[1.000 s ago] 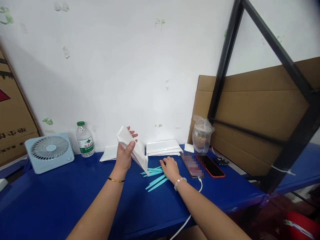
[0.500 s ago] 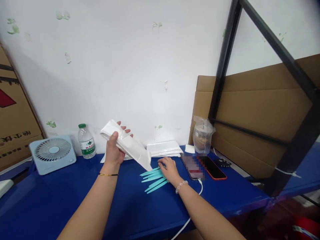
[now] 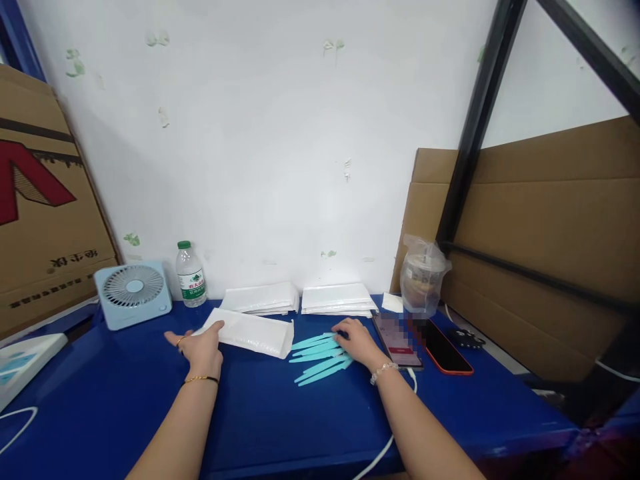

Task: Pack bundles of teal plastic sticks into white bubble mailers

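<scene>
The blue table (image 3: 270, 427) (scuffed wall (image 3: 250, 133) behind) bears turquoise sticks (image 3: 316, 355).

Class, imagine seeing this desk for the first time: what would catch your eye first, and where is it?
Probably the turquoise sticks, fanned out on the blue table with their ends by the right hand. Next might come the white packet at the left hand, in front of a white stack. At the far left, a box with a bold red mark stands out too.
</scene>
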The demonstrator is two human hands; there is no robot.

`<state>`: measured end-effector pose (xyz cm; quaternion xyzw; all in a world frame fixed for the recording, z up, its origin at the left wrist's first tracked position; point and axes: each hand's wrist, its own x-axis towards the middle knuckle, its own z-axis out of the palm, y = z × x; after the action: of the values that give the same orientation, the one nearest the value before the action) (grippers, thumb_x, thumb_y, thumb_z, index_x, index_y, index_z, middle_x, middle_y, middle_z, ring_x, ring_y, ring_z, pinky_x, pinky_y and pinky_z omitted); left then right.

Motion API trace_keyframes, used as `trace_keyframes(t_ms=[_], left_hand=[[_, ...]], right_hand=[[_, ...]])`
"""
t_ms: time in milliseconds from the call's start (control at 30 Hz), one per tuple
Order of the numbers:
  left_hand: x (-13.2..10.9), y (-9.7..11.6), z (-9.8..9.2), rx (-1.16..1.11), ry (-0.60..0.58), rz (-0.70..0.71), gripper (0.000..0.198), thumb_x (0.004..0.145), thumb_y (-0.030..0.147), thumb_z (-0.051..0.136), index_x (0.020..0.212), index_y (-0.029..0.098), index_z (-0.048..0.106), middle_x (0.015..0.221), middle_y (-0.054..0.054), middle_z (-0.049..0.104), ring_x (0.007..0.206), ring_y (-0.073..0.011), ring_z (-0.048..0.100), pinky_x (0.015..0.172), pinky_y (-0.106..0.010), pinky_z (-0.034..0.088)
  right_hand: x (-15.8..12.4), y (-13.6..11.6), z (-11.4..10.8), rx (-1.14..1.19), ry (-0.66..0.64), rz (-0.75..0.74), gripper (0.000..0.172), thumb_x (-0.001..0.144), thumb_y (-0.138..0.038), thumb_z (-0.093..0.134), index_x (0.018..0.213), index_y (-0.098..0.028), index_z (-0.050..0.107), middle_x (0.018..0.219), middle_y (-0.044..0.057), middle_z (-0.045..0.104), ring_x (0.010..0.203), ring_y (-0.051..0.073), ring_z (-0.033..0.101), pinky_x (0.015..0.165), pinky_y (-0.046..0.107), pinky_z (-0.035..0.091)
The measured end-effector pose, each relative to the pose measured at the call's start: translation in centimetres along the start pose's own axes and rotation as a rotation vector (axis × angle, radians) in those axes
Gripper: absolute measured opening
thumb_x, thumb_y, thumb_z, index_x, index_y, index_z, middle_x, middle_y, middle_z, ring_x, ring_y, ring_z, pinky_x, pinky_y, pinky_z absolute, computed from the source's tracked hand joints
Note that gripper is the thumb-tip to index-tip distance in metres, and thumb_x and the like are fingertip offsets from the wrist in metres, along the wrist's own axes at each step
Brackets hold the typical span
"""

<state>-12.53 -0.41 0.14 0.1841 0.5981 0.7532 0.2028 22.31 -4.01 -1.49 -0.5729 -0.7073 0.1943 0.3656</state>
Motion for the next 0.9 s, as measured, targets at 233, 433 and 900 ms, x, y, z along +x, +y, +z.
trace_keyframes(t_ms=[233,433,900], left_hand=[[-4.5,1.8,2.1,0.241,-0.575,0.577,0.043,0.071,0.034,0.058,0.112,0.02,0.058,0.102,-0.008,0.06,0.094,-0.0251,0.057,0.087,-0.042,0.044],[-10.0,1.0,6.3,0.588,-1.404,0.838,0.021,0.073,0.033,0.058,0.09,0.027,0.07,0.096,-0.005,0.068,0.09,-0.0239,0.06,0.081,-0.034,0.042],[-9.0,-1.0,7.6,0.855,-1.369,0.763,0.018,0.072,0.036,0.059,0.086,0.027,0.067,0.081,0.001,0.067,0.079,-0.018,0.059,0.073,-0.028,0.036]], right_hand=[[0.8,-0.5,-0.4,0.023,-0.1,0.11,0.006,0.06,-0.017,0.068,0.064,-0.02,0.071,0.077,0.004,0.067,0.076,0.019,0.057,0.071,0.027,0.041],[3.4,0.0,-0.6,0.052,-0.3,0.212,0.006,0.05,-0.011,0.071,0.051,-0.016,0.068,0.043,-0.003,0.057,0.043,0.01,0.047,0.048,0.021,0.035],[3.7,2.8,-2.7,0.067,-0.191,0.125,0.009,0.061,-0.021,0.068,0.068,-0.015,0.07,0.07,0.003,0.066,0.064,0.014,0.056,0.059,0.022,0.041]])
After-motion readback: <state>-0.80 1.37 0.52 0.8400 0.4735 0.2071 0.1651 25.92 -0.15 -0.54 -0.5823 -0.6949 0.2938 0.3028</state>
